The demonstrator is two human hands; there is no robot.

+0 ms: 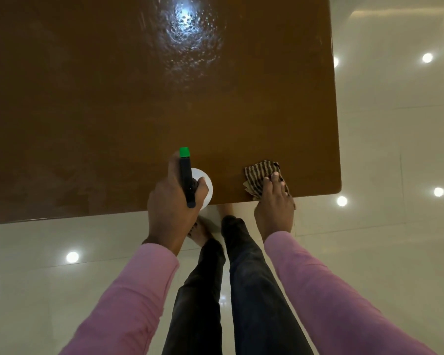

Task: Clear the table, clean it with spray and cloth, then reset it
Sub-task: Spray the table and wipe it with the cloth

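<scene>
Brown, glossy worktop (pixel 113 111), with only the cleaning gear on it as far as showed. Looked cleared already, going by that.

Gripped the spray bottle (pixel 186 180) at the near edge in the left hand (pixel 172 201), fingers curled round the black trigger head, green nozzle (pixel 184 152) aimed out across the wood. Could not tell whether resting on the surface or held just above it.

Pressed the striped cloth (pixel 259 175) down close to the near right corner with the right hand (pixel 274 201), fingers laid fairly straight on top, not bunched round it.

Caught a wet, beaded patch (pixel 187 34) far out under the lamp glare. Sprayed, by the look of it, and not yet wiped there.

Put the job around the middle: clearing apparently done, spray down on at least one stretch, cloth at the corner with most of the top to cover. Left, on this reckoning: the wipe across the whole surface, that far patch included, then the reset. Spotted nothing to reset with anywhere in view.

Below the edge, only pink sleeves (pixel 128 290), dark trousers (pixel 249 278) and bare feet (pixel 200 231) on a pale, shiny tiled floor (pixel 395 124).
</scene>
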